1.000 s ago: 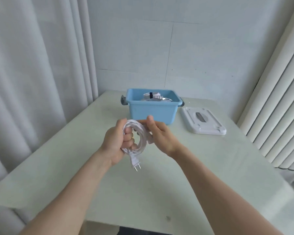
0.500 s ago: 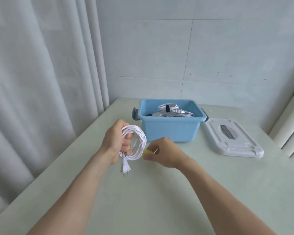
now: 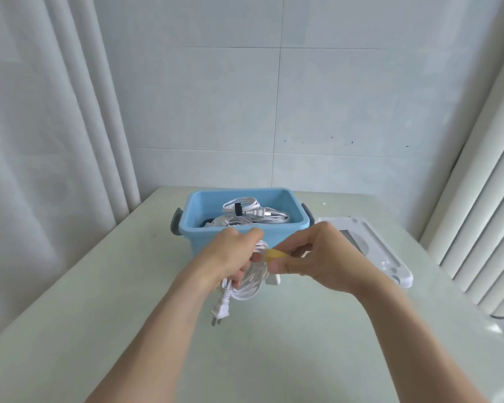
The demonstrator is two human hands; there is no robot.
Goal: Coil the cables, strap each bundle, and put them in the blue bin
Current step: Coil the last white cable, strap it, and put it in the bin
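Observation:
My left hand grips a coiled white cable above the table, just in front of the blue bin. The cable's two-pin plug hangs below my fist. My right hand pinches a yellow strap against the right side of the coil. Inside the bin lie white cable bundles, one bound with a black strap.
The bin's white lid lies flat on the table to the right of the bin. Curtains hang at the left, and a ribbed white panel stands at the right. The pale table reaches the wall behind the bin.
My right hand has lifted the yellow strap from below the coil up to its right side. Both hands now sit closer to the bin; the view has shifted.

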